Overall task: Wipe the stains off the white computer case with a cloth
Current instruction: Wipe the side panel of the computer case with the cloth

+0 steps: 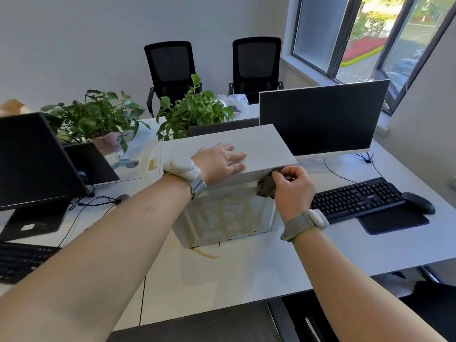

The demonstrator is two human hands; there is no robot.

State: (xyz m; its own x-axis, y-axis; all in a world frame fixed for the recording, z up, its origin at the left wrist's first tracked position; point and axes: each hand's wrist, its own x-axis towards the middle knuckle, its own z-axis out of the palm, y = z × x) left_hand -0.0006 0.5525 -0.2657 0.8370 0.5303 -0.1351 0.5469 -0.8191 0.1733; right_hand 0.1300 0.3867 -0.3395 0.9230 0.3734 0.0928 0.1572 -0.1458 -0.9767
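Left hand [219, 160] lay flat, fingers straight, steadying the white computer case [229, 193] top. Right hand [291, 186] pinched a bunched dark cloth [265, 187] at its upper front corner. Yellowish stains [227, 215] below: overlapping downward strokes advisable, judged.

The computer case [227, 154] stood on the desk [246, 275] straight before me. My left hand [219, 160] lay flat on its top; my right hand [292, 187] pinched the cloth [265, 187] against its near right upper corner. Right of the case lay a keyboard [355, 198], with a mouse [418, 202] just beyond it on a mat [394, 223], and a monitor [320, 117] stood behind them. Two potted plants [98, 117] [195, 109] stood behind and to the left of the case. Another monitor [32, 159] stood at my far left, a second keyboard [19, 261] before it. Two chairs [170, 67] [255, 62] stood beyond the desk, and a window [357, 33] was at the right.
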